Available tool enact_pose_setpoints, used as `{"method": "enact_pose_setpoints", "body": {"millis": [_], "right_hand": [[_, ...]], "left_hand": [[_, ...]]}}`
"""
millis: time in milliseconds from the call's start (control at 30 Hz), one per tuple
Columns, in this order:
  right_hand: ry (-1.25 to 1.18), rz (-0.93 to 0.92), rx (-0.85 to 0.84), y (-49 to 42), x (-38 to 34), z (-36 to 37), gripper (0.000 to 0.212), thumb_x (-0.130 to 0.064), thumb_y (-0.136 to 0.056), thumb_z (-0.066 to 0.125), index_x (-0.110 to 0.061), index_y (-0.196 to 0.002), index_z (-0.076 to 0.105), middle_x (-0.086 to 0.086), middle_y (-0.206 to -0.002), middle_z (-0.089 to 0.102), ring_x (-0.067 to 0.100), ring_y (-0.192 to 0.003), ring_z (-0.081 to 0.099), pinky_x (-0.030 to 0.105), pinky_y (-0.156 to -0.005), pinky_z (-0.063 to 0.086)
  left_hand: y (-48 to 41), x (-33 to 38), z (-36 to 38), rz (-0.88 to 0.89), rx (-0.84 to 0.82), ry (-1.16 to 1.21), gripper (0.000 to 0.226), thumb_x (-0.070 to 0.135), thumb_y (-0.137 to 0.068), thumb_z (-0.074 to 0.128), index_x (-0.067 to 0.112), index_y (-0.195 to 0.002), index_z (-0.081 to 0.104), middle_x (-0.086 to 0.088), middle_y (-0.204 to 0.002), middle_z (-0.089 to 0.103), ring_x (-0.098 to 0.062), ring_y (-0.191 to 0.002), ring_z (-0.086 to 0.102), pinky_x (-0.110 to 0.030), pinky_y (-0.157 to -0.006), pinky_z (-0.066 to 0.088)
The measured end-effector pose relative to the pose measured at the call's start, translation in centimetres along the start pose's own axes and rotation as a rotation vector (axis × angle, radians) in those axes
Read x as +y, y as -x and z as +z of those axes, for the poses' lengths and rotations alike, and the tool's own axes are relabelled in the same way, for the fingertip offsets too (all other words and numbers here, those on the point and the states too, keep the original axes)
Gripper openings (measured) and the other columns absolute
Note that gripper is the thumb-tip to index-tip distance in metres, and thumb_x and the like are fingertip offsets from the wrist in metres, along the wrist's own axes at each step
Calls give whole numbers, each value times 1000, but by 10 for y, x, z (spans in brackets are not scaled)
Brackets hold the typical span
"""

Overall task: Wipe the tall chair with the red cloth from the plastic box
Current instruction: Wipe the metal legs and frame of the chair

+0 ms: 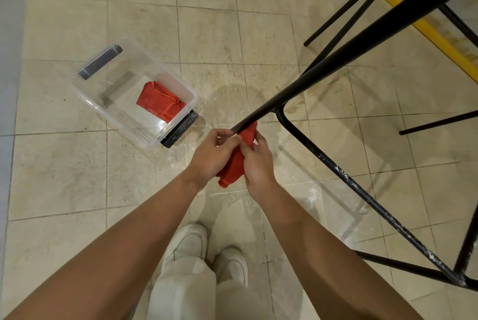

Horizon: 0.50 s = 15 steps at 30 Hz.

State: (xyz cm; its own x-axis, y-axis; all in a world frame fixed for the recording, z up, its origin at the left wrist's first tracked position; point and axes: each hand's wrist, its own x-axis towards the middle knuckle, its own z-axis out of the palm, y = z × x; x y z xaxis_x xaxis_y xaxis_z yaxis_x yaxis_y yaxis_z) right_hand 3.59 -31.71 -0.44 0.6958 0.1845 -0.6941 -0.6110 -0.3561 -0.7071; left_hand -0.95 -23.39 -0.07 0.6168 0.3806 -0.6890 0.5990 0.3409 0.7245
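Head view: left hand [210, 155] and right hand [258, 162] both pinch the bunched red cloth [234, 164] at a leg of the tall chair [362, 43]. Contact with the leg is probably there, but hard to confirm. A spare cloth [159, 101] lies in the plastic box [121, 71]. Risk: the wad slips off the thin leg, or a hard push shifts the chair.

Some plain indoor room, a café or canteen perhaps: scuffed beige floor tiles [64, 164] with white smears, a yellow strip [426, 27] along one edge, thin black chair legs [362, 53].
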Motion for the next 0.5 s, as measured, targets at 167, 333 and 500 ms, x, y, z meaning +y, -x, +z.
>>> {"method": "enact_pose_setpoints", "body": {"millis": [167, 333, 500], "right_hand": [[169, 36, -156, 8, 8, -10, 70, -5, -90, 47, -32, -147, 17, 6, -136, 53, 21, -120, 54, 46, -105, 41], [254, 23, -225, 11, -5, -26, 77, 12, -86, 44, -23, -149, 16, 2, -137, 53, 19, -121, 54, 36, -104, 40], [229, -1, -128, 4, -15, -35, 63, 0, -88, 52, -22, -144, 32, -2, -127, 57, 18, -120, 51, 44, -109, 37]], "left_hand": [[7, -11, 9, 11, -49, -27, 42, 39, -88, 61, 29, -126, 47, 1, -107, 60, -10, -86, 63, -20, -64, 48], [7, -25, 10, 74, 21, -46, 27, 22, -97, 47, 22, -124, 43, -1, -97, 60, -15, -80, 61, -21, -64, 51], [7, -24, 3, 115, 175, 24, 30, 21, -100, 41, 18, -130, 39, 6, -90, 53, -14, -77, 57, -31, -72, 51]]}}
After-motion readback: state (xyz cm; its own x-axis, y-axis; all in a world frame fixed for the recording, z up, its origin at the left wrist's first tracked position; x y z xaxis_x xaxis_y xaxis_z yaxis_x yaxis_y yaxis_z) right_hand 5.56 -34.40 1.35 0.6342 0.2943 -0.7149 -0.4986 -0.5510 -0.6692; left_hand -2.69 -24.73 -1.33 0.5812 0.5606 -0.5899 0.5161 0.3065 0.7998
